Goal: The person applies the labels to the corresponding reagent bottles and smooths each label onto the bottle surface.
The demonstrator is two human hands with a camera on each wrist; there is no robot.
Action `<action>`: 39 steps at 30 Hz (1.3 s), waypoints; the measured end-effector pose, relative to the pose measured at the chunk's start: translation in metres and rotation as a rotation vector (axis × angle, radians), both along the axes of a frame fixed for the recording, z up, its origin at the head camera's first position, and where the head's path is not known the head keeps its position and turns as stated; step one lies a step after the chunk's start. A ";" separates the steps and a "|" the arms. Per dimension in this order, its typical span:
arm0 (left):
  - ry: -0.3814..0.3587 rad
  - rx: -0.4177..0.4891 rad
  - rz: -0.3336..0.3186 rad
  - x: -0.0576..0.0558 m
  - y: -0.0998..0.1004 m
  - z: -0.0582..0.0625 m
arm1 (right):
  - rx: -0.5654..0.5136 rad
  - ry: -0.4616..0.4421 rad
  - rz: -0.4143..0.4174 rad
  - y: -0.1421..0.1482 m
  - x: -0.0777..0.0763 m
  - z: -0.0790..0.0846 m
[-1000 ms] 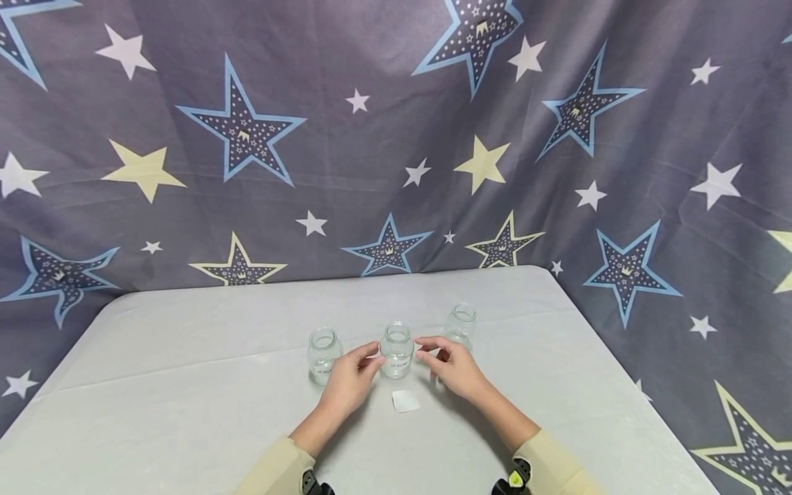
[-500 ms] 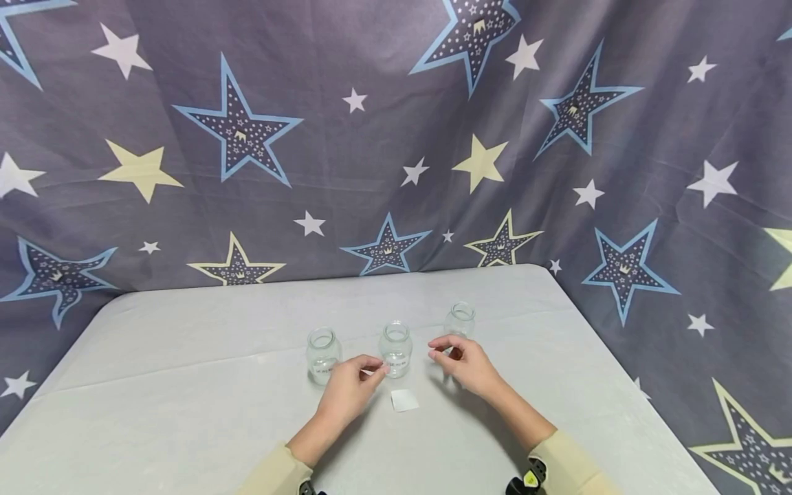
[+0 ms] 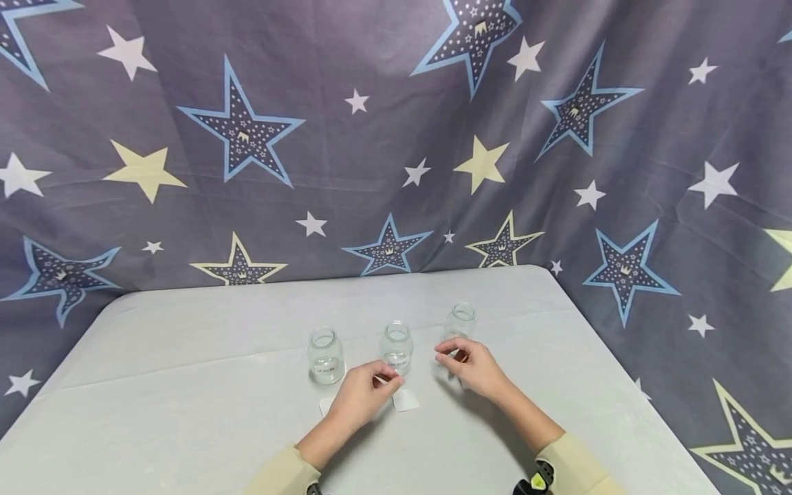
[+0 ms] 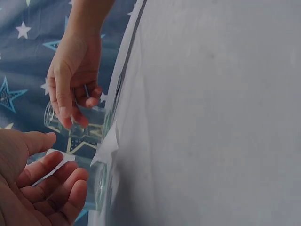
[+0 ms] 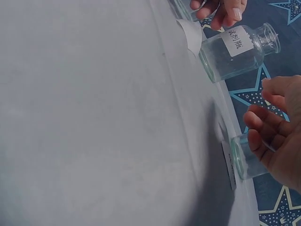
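Three clear glass jars stand upright on the table: a left jar [image 3: 326,357], a middle jar [image 3: 396,347] and a right jar [image 3: 460,320]. The middle jar [image 5: 230,54] bears a white label [image 5: 236,41] with handwritten characters. My left hand [image 3: 366,393] hovers in front of the middle jar, fingers loosely bent and holding nothing. My right hand [image 3: 475,368] is in front of the right jar, partly covering it; its fingers are loosely bent with nothing between them. A white paper slip [image 3: 405,400] lies before the middle jar, just right of my left fingertips.
Another slip [image 3: 324,405] shows partly behind my left hand, before the left jar. A slip with writing [image 5: 229,165] lies before the right jar. A pale cloth covers the table [image 3: 185,385]; a star-patterned curtain [image 3: 371,137] hangs behind and along the right.
Both hands have left the middle jar's sides. My left hand moved right and nearer, uncovering the left slip; my right hand drew away to the right. The jars stayed in place.
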State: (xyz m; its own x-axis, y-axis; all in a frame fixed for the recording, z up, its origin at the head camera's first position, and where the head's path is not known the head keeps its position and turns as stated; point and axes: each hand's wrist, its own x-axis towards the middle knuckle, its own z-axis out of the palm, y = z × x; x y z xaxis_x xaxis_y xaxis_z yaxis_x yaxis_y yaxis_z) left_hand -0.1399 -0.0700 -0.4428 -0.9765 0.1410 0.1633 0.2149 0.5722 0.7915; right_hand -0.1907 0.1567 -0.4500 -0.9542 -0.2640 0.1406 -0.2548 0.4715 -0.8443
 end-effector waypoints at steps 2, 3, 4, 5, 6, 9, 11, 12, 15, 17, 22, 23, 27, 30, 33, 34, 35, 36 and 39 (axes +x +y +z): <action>-0.001 0.000 -0.023 0.001 0.003 0.000 | 0.003 -0.001 0.003 0.002 0.000 -0.001; -0.002 0.001 -0.033 0.001 0.005 0.000 | 0.008 0.001 0.004 0.003 0.000 -0.001; -0.001 -0.001 -0.042 0.001 0.007 0.000 | 0.016 0.001 0.004 0.004 0.000 -0.001; -0.004 -0.002 -0.051 0.001 0.009 0.000 | 0.022 0.002 0.003 0.005 0.000 -0.001; -0.007 -0.002 -0.062 0.001 0.010 0.000 | 0.030 0.005 0.003 0.006 0.000 -0.001; -0.014 -0.002 -0.091 0.002 0.017 0.001 | 0.046 0.023 0.004 0.010 0.001 0.000; -0.008 -0.008 -0.109 0.003 0.022 0.001 | 0.055 0.031 0.004 0.013 0.001 0.000; -0.004 -0.010 -0.118 0.004 0.024 0.001 | 0.059 0.037 0.005 0.014 0.001 0.000; 0.006 -0.018 -0.139 0.005 0.032 0.002 | 0.086 0.046 0.005 0.019 0.002 -0.001; 0.010 -0.021 -0.146 0.005 0.038 0.002 | 0.105 0.053 0.003 0.023 0.002 0.000; 0.018 -0.034 -0.153 0.002 0.050 0.000 | 0.155 0.078 0.014 0.035 0.003 0.000; 0.019 -0.032 -0.155 0.001 0.052 0.000 | 0.168 0.082 0.021 0.037 0.003 0.001; 0.018 -0.033 -0.164 -0.002 0.060 -0.005 | 0.225 0.093 0.060 0.046 0.004 0.000; 0.014 -0.062 -0.165 -0.005 0.067 -0.008 | 0.252 0.101 0.092 0.052 0.005 0.001; 0.003 -0.117 -0.160 -0.007 0.074 -0.009 | 0.269 0.106 0.112 0.055 0.006 0.001; 0.001 -0.134 -0.158 -0.008 0.077 -0.010 | 0.275 0.109 0.118 0.056 0.006 0.001; -0.006 -0.152 -0.155 -0.009 0.079 -0.009 | 0.281 0.113 0.125 0.057 0.006 0.001; -0.008 -0.164 -0.153 -0.010 0.081 -0.009 | 0.289 0.118 0.130 0.058 0.006 0.001; -0.017 -0.187 -0.154 -0.014 0.086 -0.008 | 0.318 0.118 0.128 0.059 0.006 0.001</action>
